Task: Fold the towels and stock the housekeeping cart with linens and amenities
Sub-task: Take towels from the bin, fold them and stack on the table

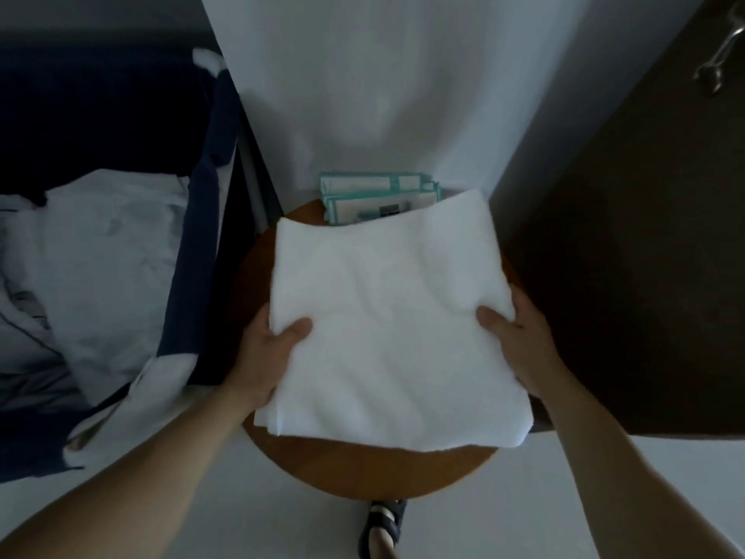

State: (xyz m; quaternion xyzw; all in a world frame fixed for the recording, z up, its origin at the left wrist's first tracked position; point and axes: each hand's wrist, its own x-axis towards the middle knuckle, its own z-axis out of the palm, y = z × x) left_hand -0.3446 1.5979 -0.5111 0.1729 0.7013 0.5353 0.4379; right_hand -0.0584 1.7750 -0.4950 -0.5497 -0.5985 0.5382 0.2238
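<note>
Folded towel [387,316] lies on round counter [363,474], left hand [270,349] and right hand [520,349] each clamped on a side edge (thumbs on top, fingers hidden beneath); lift level, layers together, so the fold holds.

looks like a hotel room to me: navy laundry bag [193,276] stuffed with crumpled white sheets [100,256], teal amenity packets [363,195] on a little round wooden table [363,474], and a dark wood door [625,236] with a metal lever handle [721,54]
</note>
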